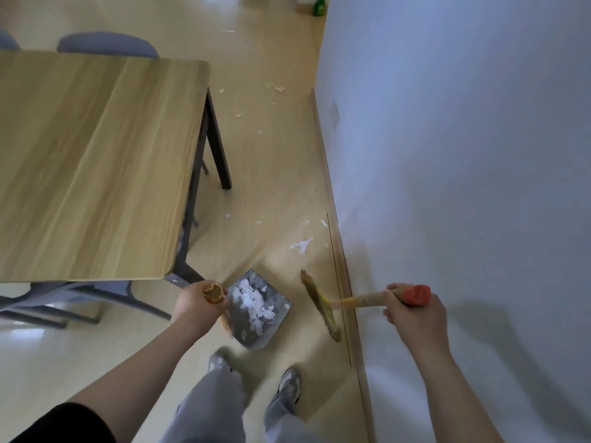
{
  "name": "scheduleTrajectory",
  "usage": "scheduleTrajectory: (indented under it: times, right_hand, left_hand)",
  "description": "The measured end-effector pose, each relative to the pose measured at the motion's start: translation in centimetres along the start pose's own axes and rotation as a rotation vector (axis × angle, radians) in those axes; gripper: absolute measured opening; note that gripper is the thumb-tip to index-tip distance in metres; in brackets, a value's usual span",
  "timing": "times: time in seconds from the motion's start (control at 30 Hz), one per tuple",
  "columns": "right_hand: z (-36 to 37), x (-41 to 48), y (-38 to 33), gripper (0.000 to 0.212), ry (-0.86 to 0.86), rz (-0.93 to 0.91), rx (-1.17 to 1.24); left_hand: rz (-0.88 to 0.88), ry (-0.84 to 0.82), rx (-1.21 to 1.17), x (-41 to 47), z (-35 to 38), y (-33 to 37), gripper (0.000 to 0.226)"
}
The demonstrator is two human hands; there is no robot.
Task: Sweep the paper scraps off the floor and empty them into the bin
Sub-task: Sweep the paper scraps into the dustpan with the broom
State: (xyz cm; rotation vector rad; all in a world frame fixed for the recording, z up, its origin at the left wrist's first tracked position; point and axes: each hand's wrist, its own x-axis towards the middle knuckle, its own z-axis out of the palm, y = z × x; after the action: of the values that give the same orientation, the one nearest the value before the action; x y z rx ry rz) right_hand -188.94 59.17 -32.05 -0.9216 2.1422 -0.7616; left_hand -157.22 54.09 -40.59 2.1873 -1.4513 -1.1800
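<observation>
Head view, sweeping step in hand, collection partly done. Left hand [195, 303] is curled tight round the top of the dustpan handle [213, 293]. The dustpan [252, 339] hangs directly below that grip, at or close to the floor, with a heap of white paper scraps [252, 303] inside. Right hand [415, 314] is wrapped round the broom handle [361, 301] just under its orange cap. The broom head [319, 306] sits below and inward of that grip, beside the pan's open side and close to the skirting board [343, 282].

Outstanding: loose scraps [300, 245] lie just beyond the bristles, and more scraps [277, 89] lie well ahead of both grips, past the table [96, 155]. No bin is in view.

Judgement: the next move calls for reaching the bristles past the near scraps, drawing them back into the pan's mouth, and keeping the pan level.
</observation>
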Motion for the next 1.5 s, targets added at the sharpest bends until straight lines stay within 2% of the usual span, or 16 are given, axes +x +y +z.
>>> scheduleTrajectory:
  times: [0.2, 0.33, 0.43, 0.57, 0.63, 0.73, 1.07, 1.23, 1.37, 1.5]
  right_hand:
    - [1.9, 2.7, -1.8, 0.022, 0.109, 0.061, 0.024]
    - [3.7, 4.3, -3.6, 0.013, 0.176, 0.08, 0.014]
    - [4.4, 5.7, -4.2, 0.009, 0.212, 0.079, 0.028]
    - [4.9, 7.0, -4.8, 0.017, 0.259, 0.099, 0.071]
    - [5.0, 8.4, -4.9, 0.009, 0.262, 0.099, 0.071]
    - [5.3, 10.6, -4.8, 0.017, 0.277, 0.102, 0.08]
    - [5.1, 21.8, -4.4, 0.014, 0.317, 0.141, 0.048]
    - [6.2, 25.9, -4.9, 0.033, 0.234, 0.112, 0.014]
    - [7.5, 26.6, -6.0, 0.02, 0.082, 0.066, -0.01]
    - [7.6, 26.1, -6.1, 0.013, -0.141, -0.048, -0.16]
  left_hand:
    - [0.019, -0.041, 0.003, 5.2, -0.5, 1.5, 0.003]
    - [0.009, -0.136, -0.052, 9.6, -1.4, 3.0, 0.005]
    - [0.06, -0.175, 0.03, 12.3, -1.6, 4.6, 0.007]
    - [0.141, -0.214, 0.117, 14.7, -1.1, 6.3, 0.01]
    - [0.144, -0.239, 0.128, 16.3, -0.6, 7.2, 0.008]
    - [0.144, -0.253, 0.143, 18.1, -0.3, 8.8, 0.003]
    - [0.118, -0.291, 0.292, 24.9, 3.1, 16.0, 0.006]
    - [0.113, -0.298, 0.334, 28.0, 4.4, 18.3, 0.007]
    - [0.122, -0.316, 0.345, 30.2, 4.3, 19.1, 0.014]
    - [0.128, -0.331, 0.327, 31.8, 4.0, 19.4, 0.018]
